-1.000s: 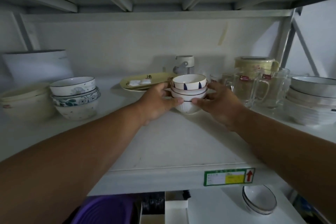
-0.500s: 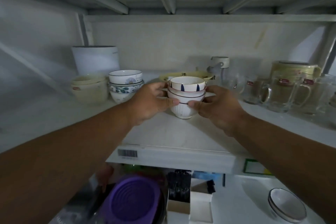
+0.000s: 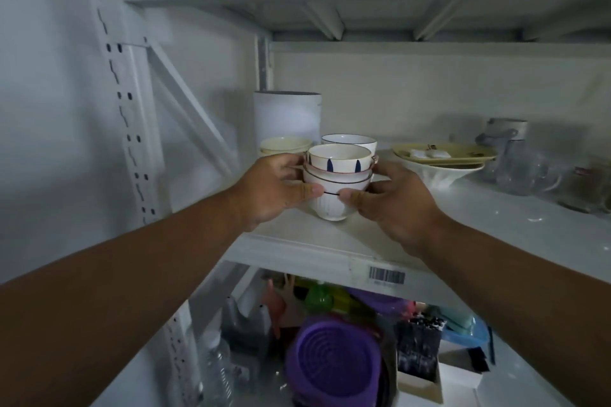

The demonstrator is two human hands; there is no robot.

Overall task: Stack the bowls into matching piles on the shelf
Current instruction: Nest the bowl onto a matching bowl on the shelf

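Observation:
A pile of small white bowls (image 3: 334, 175) sits between my hands, near the shelf's (image 3: 330, 241) front edge. Its top bowl has dark blue drop marks, and the bottom one is ribbed with a black rim. My left hand (image 3: 274, 188) grips the pile's left side. Opposite it, my right hand (image 3: 393, 198) grips the right side, and the two thumbs almost meet at the front. Just behind stands a larger white bowl with a dark rim (image 3: 350, 141), on a pile that is mostly hidden. Cream bowls (image 3: 284, 145) stand to its left.
A white cylinder container (image 3: 287, 116) stands at the back left by the shelf post (image 3: 132, 109). To the right are a yellow plate on a white dish (image 3: 443, 155) and glass mugs (image 3: 529, 168). A purple basket (image 3: 334, 363) and clutter fill the shelf below.
Both hands have carried the pile of small bowls leftward along the shelf, close to the larger bowl piles at the left end. The view has swung left with them.

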